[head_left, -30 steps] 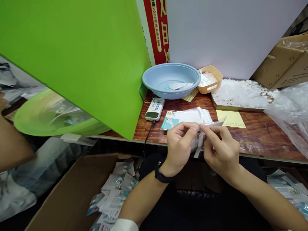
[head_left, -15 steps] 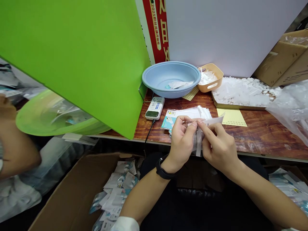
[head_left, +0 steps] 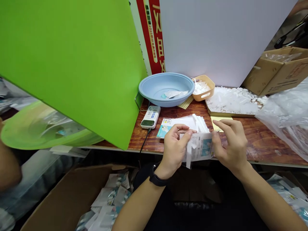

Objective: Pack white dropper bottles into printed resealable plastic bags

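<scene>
Compared with half a second earlier, when both sets of fingertips were met at its upper edge, a printed packet [head_left: 202,149] is now turned face-on, and a blue picture panel and lines of print are exposed. It is held above the near edge of the wooden table [head_left: 260,141], pinched at its upper left between the thumb and fingers of the left hand [head_left: 173,150]. The right hand [head_left: 232,146] has been drawn away toward three o'clock; its forefinger is lifted clear of the thumb beside the packet's right edge, but whether anything is pinched behind the thumb cannot be told. A white strip [head_left: 189,152] is seen hanging down the packet's left part, as before.

At eleven o'clock from the packet, "2025积分兑换开始" can be read on a red banner [head_left: 150,35], next to larger, partly cut-off characters. Blue lettering is borne by a white device [head_left: 150,116] at ten o'clock, too small to be read, as is the packet's fine print.
</scene>
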Demonstrator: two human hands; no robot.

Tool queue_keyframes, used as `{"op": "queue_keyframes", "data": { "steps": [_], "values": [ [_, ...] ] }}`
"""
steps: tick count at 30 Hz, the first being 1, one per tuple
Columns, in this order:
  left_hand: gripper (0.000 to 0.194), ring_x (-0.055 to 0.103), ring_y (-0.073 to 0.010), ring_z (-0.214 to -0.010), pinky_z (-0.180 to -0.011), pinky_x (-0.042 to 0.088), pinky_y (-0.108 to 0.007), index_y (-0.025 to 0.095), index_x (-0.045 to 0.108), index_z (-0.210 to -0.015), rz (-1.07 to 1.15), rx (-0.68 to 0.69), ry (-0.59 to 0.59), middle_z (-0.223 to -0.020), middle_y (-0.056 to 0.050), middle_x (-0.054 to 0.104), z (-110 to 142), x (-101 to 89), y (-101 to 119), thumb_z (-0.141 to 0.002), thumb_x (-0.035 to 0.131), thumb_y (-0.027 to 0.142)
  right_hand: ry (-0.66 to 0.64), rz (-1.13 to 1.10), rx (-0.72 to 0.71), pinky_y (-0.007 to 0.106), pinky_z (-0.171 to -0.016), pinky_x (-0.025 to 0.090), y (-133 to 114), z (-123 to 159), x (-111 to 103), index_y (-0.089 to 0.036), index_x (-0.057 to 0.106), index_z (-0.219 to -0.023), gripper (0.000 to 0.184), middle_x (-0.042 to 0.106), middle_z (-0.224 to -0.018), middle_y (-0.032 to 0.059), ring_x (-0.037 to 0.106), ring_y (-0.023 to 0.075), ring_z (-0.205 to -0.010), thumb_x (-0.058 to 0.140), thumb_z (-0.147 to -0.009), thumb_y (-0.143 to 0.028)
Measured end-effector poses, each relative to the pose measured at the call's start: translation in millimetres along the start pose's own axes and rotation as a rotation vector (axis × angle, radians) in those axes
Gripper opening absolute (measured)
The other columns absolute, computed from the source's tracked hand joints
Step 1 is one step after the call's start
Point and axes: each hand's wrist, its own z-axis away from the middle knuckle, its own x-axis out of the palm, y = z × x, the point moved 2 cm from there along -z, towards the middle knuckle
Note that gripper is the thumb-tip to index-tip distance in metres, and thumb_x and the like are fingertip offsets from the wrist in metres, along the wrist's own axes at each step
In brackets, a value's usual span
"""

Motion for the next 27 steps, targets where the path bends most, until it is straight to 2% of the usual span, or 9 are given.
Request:
{"op": "queue_keyframes", "data": {
  "steps": [2,4,9,13,16,19,23,27],
  "values": [
    [0.019,0.069,-0.0162,-0.074,-0.069,0.050,-0.025,0.017,0.059,-0.082,-0.031,-0.012,-0.036,-0.076,-0.004,0.073,-0.7,-0.3,-0.4,-0.071,0.073,0.023,-0.139,-0.087,0.044,0.039,-0.079,0.050,6.0,-3.3,-1.2,-0.017,0.065,-0.098,0.015,0.065,-0.094,0.0107,0.062,0.0246,-0.090,0.058,-0.085,-0.018],
    [0.020,0.069,-0.0169,-0.073,-0.067,0.051,-0.026,0.017,0.059,-0.085,-0.061,-0.043,-0.096,-0.077,-0.004,0.074,-0.9,-0.7,-2.4,-0.072,0.073,0.023,-0.344,-0.242,0.125,0.033,-0.073,0.050,9.6,-5.0,-1.0,-0.017,0.065,-0.088,0.010,0.068,-0.086,0.0075,0.063,0.0202,-0.082,0.056,-0.088,-0.020],
    [0.026,0.068,-0.0163,-0.067,-0.060,0.049,-0.025,0.018,0.058,-0.095,-0.162,-0.114,-0.200,-0.079,-0.005,0.074,1.0,-0.2,-7.1,-0.074,0.072,0.024,-0.784,-0.560,0.448,0.024,-0.054,0.043,18.8,-5.3,-0.7,-0.016,0.067,-0.075,0.025,0.065,-0.069,0.0022,0.057,0.0132,-0.061,0.055,-0.089,-0.033],
    [0.027,0.067,-0.0160,-0.063,-0.057,0.047,-0.025,0.018,0.058,-0.094,-0.194,-0.219,-0.312,-0.077,-0.006,0.074,4.2,4.8,-6.4,-0.074,0.073,0.025,-1.052,-0.751,0.604,0.024,-0.055,0.042,29.3,-2.5,0.5,-0.014,0.071,-0.077,0.034,0.065,-0.069,0.0028,0.055,0.0134,-0.061,0.058,-0.087,-0.044],
    [0.029,0.066,-0.0159,-0.062,-0.058,0.048,-0.025,0.018,0.057,-0.093,-0.178,-0.258,-0.340,-0.073,-0.005,0.073,4.2,5.8,-6.4,-0.072,0.074,0.027,-1.071,-0.761,0.625,0.025,-0.055,0.041,31.8,0.5,2.5,-0.014,0.070,-0.076,0.034,0.062,-0.067,0.0022,0.053,0.0133,-0.061,0.058,-0.085,-0.045],
    [0.032,0.065,-0.0157,-0.059,-0.055,0.047,-0.025,0.018,0.057,-0.093,-0.153,-0.267,-0.344,-0.071,-0.004,0.072,1.9,3.8,-8.1,-0.070,0.076,0.030,-0.973,-0.703,0.596,0.024,-0.053,0.038,26.2,2.0,3.7,-0.014,0.066,-0.074,0.031,0.059,-0.065,0.0013,0.051,0.0124,-0.059,0.056,-0.086,-0.040],
    [0.029,0.058,-0.0116,-0.049,-0.048,0.041,-0.022,0.017,0.060,-0.090,-0.183,-0.266,-0.343,-0.064,-0.001,0.069,-0.7,1.6,-9.6,-0.069,0.076,0.029,-0.806,-0.524,0.473,0.024,-0.051,0.036,15.1,0.6,1.6,-0.016,0.061,-0.067,0.027,0.060,-0.062,0.0019,0.051,0.0125,-0.058,0.052,-0.086,-0.033],
    [0.023,0.051,-0.0093,-0.042,-0.044,0.037,-0.021,0.018,0.060,-0.085,-0.196,-0.252,-0.328,-0.058,0.002,0.065,-0.9,3.3,-9.3,-0.069,0.075,0.025,-0.742,-0.449,0.402,0.023,-0.051,0.037,10.9,1.8,0.7,-0.016,0.058,-0.067,0.024,0.062,-0.062,0.0021,0.053,0.0128,-0.058,0.051,-0.085,-0.029]
  ]
}}
